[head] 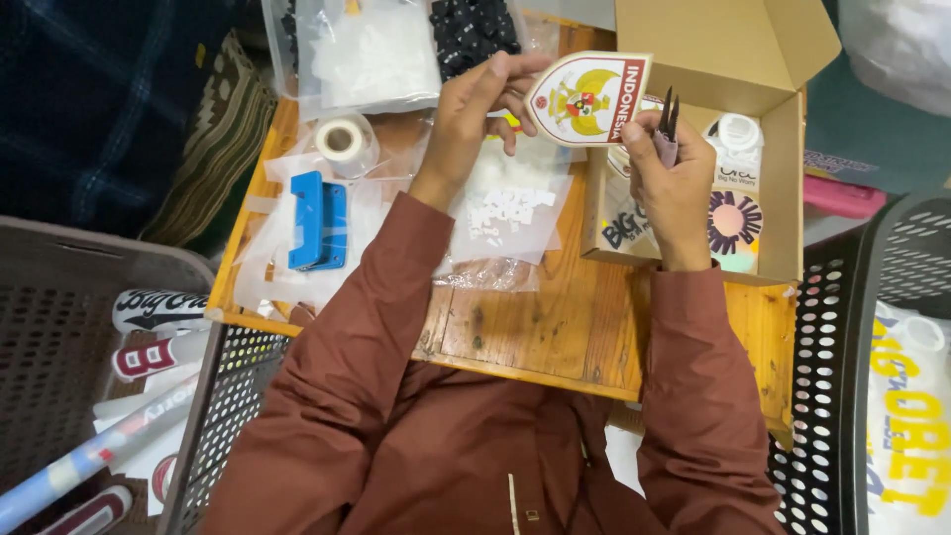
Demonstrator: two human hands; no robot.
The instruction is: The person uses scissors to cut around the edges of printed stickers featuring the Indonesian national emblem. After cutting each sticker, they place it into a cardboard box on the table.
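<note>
We see, well to the left of both hands, a blue hole punch (317, 221) lying on clear plastic sheets, with a roll of clear tape (342, 140) just above it on the wooden table (555, 327). The left hand (475, 104) is raised over the table, its grip closed on the left edge of a shield-shaped patch (586, 97), white and red with a gold bird emblem, which is held tilted between the two hands. Below that grip lies a clear bag of small white pieces (507, 213) flat on the table. The right hand (669, 178) touches the right side of the patch with its thumb, while its grip is closed around dark tweezers (668, 121) whose tips point upward. Behind and to the right of this hand stands an open cardboard box (783, 149) holding stickers and a small white roll, and farther right a dark perforated basket (842, 376).
</note>
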